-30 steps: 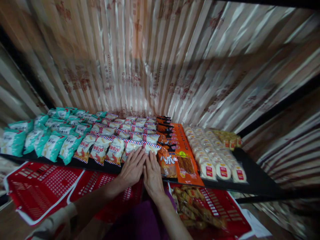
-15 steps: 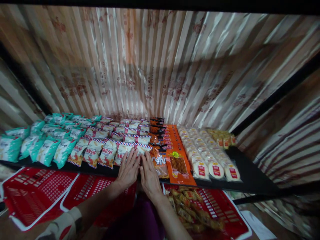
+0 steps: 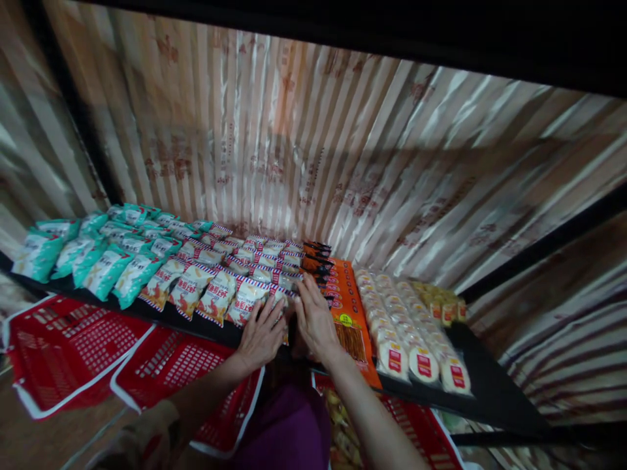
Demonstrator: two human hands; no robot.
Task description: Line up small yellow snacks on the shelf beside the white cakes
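My left hand point(image 3: 263, 331) lies with fingers stretched over the front packets at the right end of a row of white snack packets point(image 3: 216, 294) with striped top edges. To its right, my right hand point(image 3: 314, 318) reaches over the front of the orange and black snack packets point(image 3: 316, 261), fingers extended and touching the neighbouring white packet. The packets under both hands are partly hidden. Just right of my right hand lies a flat orange packet of brown sticks point(image 3: 351, 313).
Teal snack packets point(image 3: 105, 269) fill the left of the black shelf point(image 3: 482, 356). Rows of round white packaged cakes point(image 3: 392, 358) and yellowish packets point(image 3: 447, 312) stand on the right. Red baskets point(image 3: 73, 352) sit below the shelf edge. Striped plastic sheeting point(image 3: 274, 130) hangs behind.
The view has tilted and shifted. My hands have moved apart; the right one now lies farther over the orange and black packets, while the left stays on the white ones.
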